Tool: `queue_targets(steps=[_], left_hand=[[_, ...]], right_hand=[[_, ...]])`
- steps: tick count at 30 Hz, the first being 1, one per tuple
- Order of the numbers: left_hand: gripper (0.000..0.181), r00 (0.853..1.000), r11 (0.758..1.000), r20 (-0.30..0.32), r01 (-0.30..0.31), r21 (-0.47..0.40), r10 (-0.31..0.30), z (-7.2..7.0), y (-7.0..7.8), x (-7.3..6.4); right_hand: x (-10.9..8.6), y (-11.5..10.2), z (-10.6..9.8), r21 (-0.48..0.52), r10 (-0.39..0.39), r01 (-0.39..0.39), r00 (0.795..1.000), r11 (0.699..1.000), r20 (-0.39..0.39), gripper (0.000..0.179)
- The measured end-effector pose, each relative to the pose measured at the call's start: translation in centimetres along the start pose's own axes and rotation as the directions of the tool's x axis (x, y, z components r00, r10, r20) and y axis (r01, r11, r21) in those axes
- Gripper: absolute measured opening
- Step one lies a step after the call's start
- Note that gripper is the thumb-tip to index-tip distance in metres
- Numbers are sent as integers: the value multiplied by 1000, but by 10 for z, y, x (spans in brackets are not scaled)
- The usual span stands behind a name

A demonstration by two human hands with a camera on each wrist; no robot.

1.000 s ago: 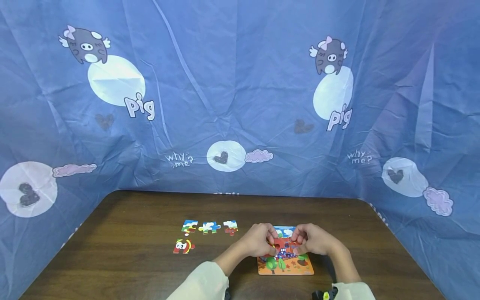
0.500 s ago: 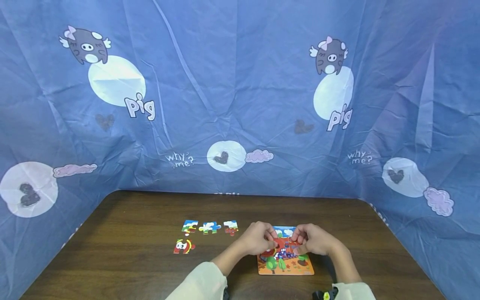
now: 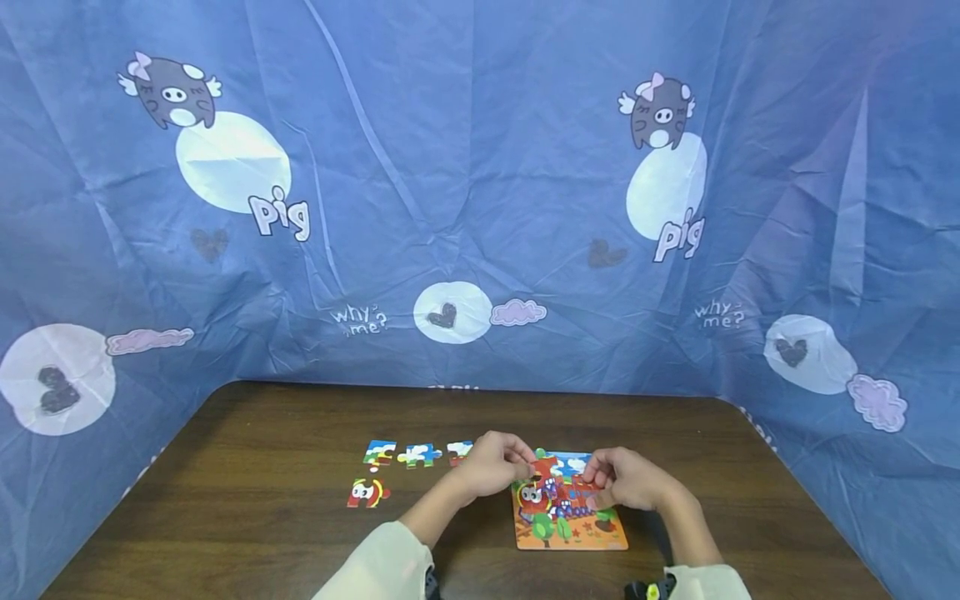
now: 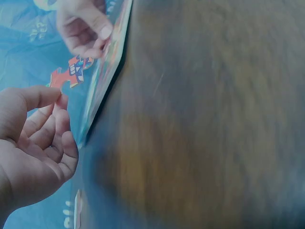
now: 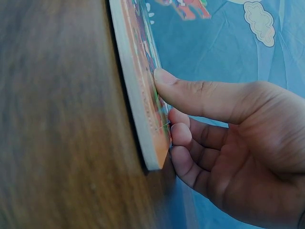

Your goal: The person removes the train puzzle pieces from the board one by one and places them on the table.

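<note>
Looks unfinished: left grip's pinching one piece, four loose pieces lie left of it; right grip's relaxed against the board.

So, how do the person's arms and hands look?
The left sleeve and right sleeve are pale, nearly white. A black band shows beside the left one; beside the right one, a black piece with a yellow mark. The left hand and right hand wear no gloves.

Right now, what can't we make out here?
- Head: part of the rightmost loose piece, behind the left hand.
- Head: part of the puzzle board, behind the right hand.
- Left wrist: puzzle board's picture, too edge-on.
- Right wrist: most of the held piece, top edge cuts it.
</note>
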State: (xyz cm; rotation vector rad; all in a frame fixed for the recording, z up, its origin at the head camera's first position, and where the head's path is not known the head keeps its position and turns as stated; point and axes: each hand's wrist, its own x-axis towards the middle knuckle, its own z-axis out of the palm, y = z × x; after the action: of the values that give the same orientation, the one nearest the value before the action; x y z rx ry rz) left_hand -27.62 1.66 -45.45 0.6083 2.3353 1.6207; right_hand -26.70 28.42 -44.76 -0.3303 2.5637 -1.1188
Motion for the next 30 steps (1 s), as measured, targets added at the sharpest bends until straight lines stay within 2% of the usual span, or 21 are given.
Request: queue_targets(steps=[8,12,20,27,30], left_hand=[[5,997,999,-62,40,12,-39,-26,-3,-8],[7,996,999,-81,35,38,-32,-39,-7,-13],[6,996,997,-85,24,68,-18,-63,-16,-24],[6,993,991,-105,71,112,-60,-81,-22,-37],[7,993,989,-107,70,129,-57,-89,-23,-43]], right_hand=[[0,0,0,-4,36,-36,999,999,-22,32],[0,1,0,-3,30,-30,999,1000,-23,32],[0,1,0,5,9,-9,1000,1000,-10,31],[0,1,1,0,22,-22,1000,1000,-21,32],[0,0,1,-4,35,-35,999,999,-27,31]])
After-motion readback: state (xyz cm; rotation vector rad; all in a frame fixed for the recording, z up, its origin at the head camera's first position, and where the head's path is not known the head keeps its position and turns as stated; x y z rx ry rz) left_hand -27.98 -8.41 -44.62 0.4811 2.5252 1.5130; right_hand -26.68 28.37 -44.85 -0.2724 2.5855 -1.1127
